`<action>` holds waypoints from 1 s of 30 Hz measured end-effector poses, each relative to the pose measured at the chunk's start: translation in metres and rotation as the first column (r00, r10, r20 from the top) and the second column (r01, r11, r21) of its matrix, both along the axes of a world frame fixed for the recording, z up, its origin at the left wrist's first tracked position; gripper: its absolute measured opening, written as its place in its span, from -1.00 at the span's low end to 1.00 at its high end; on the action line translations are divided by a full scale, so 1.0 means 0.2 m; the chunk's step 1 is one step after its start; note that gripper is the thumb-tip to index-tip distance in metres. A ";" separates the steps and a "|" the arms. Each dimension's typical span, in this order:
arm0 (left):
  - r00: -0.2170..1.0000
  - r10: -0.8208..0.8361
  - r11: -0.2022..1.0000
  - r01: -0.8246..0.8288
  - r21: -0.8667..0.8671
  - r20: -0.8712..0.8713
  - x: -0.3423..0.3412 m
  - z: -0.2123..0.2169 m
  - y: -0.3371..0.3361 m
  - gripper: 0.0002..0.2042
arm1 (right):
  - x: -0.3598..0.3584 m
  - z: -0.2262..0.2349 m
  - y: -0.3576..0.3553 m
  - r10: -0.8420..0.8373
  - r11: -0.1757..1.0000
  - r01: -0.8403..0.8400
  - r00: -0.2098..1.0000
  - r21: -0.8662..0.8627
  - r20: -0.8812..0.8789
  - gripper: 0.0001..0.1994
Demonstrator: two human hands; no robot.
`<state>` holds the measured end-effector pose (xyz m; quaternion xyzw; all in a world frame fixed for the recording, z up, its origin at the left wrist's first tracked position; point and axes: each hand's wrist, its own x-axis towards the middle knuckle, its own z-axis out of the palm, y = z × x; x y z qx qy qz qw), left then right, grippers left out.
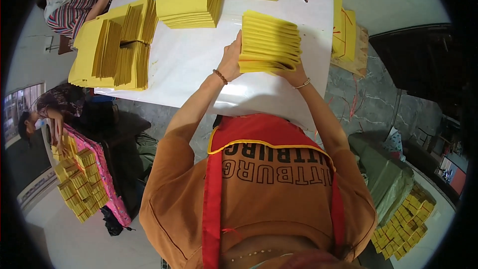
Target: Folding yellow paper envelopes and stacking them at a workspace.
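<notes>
A thick stack of folded yellow paper (270,40) is between my two hands, over the white table near its front right. Its folded layers face up, and a rounded fold shows on the near side. My left hand (232,60) grips the left side, fingers mostly hidden behind the paper. Around the lower right corner my right hand (295,75) is closed, its fingers largely out of sight under the stack. Just beyond and to the left stands another pile of folded yellow paper (184,2), apart from my hands.
More yellow piles (119,45) cover the white table's (172,77) left side. A person in a striped top (84,15) sits at the far left. Another person reaches over yellow bundles (82,184) on a pink-covered table. Yellow packs (344,32) lie on a wooden board at right.
</notes>
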<state>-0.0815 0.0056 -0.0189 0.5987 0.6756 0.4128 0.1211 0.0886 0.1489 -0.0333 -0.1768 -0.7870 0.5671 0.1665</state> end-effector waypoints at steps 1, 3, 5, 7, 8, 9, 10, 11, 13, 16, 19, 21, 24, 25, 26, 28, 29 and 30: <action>0.999 0.023 0.998 -0.022 -0.059 0.026 0.01 0.03 -0.01 -0.25 | 0.00 -0.02 0.01 0.072 0.939 -0.063 0.997 0.339 -0.016 -0.01; 0.998 0.046 0.992 -0.039 -0.122 0.051 0.02 0.05 -0.04 -0.27 | 0.01 -0.06 0.00 0.142 0.765 -0.105 0.990 0.636 -0.007 0.03; 0.991 0.008 0.999 0.000 -0.052 0.136 0.00 0.04 -0.05 -0.29 | -0.03 0.04 -0.04 0.050 0.968 -0.067 0.996 0.240 0.076 0.15; 0.932 0.062 0.988 -0.007 -0.152 0.356 -0.01 -0.01 -0.06 -0.29 | -0.02 0.23 -0.08 0.094 0.992 -0.086 0.992 0.089 -0.084 0.20; 0.824 0.126 0.968 0.020 -0.250 0.553 -0.01 -0.01 -0.06 -0.29 | -0.01 0.29 -0.09 0.100 0.991 -0.119 0.965 -0.063 -0.243 0.25; 0.823 0.126 0.968 0.021 -0.251 0.553 -0.01 -0.01 -0.06 -0.29 | 0.00 0.27 -0.08 0.102 0.953 -0.166 0.964 -0.254 -0.248 0.29; 0.881 0.099 0.972 0.014 -0.234 0.462 -0.01 0.02 -0.06 -0.27 | 0.01 0.29 -0.06 0.100 0.953 -0.164 0.964 -0.255 -0.247 0.29; 0.928 0.072 0.977 0.008 -0.215 0.365 -0.01 0.04 -0.06 -0.25 | 0.01 0.33 -0.04 0.121 0.984 -0.141 0.977 -0.112 -0.174 0.27; 0.951 0.052 0.971 0.023 -0.236 0.305 -0.02 0.05 -0.07 -0.20 | 0.01 0.37 -0.02 0.130 0.991 -0.127 0.986 0.038 -0.100 0.25; 0.957 0.053 0.972 0.016 -0.234 0.285 -0.01 0.13 -0.09 -0.07 | 0.01 0.40 -0.02 0.041 0.996 -0.034 0.995 0.082 -0.087 0.15; 0.929 0.024 0.998 -0.003 -0.057 0.370 -0.01 0.19 -0.17 0.09 | 0.03 0.43 0.01 -0.053 0.967 0.000 0.978 -0.253 -0.204 0.02; 0.796 -0.104 0.973 -0.042 0.226 0.596 -0.02 0.22 -0.20 0.19 | 0.04 0.44 0.03 -0.227 0.785 -0.010 0.926 -0.620 -0.303 -0.09; 0.345 -0.220 0.919 -0.241 0.313 0.912 0.06 0.35 -0.15 0.23 | 0.05 0.38 0.02 -0.369 0.564 -0.018 0.889 -0.825 -0.272 -0.17; 0.281 -0.118 0.963 -0.200 0.178 0.952 0.09 0.33 -0.15 0.26 | 0.04 0.36 0.00 -0.367 0.565 -0.021 0.889 -0.825 -0.273 -0.17; 0.283 -0.118 0.963 -0.202 0.179 0.952 0.11 0.31 -0.14 0.26 | 0.02 0.34 -0.03 -0.412 0.545 -0.022 0.864 -0.838 -0.290 -0.19; 0.719 -0.076 0.976 -0.088 0.199 0.690 0.17 0.30 -0.13 0.26 | 0.02 0.31 -0.06 -0.458 0.523 -0.023 0.836 -0.852 -0.303 -0.20; 0.619 -0.033 0.978 -0.142 0.154 0.785 0.21 0.33 -0.12 0.25 | 0.04 0.30 -0.05 -0.428 0.549 -0.007 0.857 -0.836 -0.288 -0.21; 0.618 -0.033 0.978 -0.141 0.152 0.786 0.20 0.33 -0.12 0.25 | 0.06 0.29 -0.05 -0.398 0.574 0.008 0.876 -0.819 -0.271 -0.22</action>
